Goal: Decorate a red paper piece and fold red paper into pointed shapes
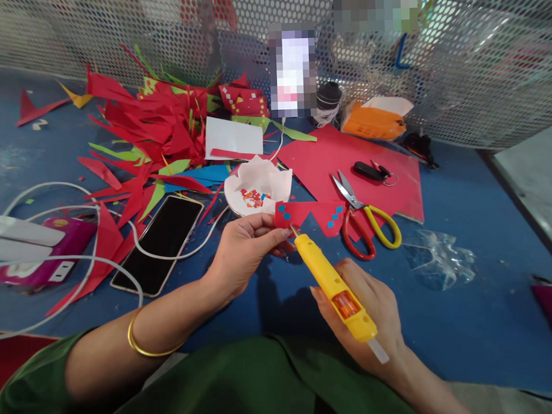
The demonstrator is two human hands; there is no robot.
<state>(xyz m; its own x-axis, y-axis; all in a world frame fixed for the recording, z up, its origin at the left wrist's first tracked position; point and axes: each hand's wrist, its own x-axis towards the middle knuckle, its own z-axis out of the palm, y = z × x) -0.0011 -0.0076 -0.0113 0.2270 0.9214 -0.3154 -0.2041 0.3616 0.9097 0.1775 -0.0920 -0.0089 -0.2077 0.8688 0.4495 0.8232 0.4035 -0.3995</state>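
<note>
Between the thumb and fingers of my left hand (245,250) is the left end of a red paper cutout (310,213). Small blue squares are stuck on both its ends, and a notch is cut in its lower edge. My right hand (370,300) grips a yellow glue gun (330,280) with a clear glue stick poking out of its back. The gun's metal tip is at the cutout's lower left part, close to my left thumb; whether it touches the paper I cannot tell. Just behind my left hand stands a white bowl (277,180) with small coloured paper bits inside.
Scissors (355,198) lie open on a red sheet (315,160), near a key with a black fob (369,170). Red and green scraps (164,120) heap at the back left. A black phone (162,247) and white cables lie left; crumpled clear plastic (441,258) lies right.
</note>
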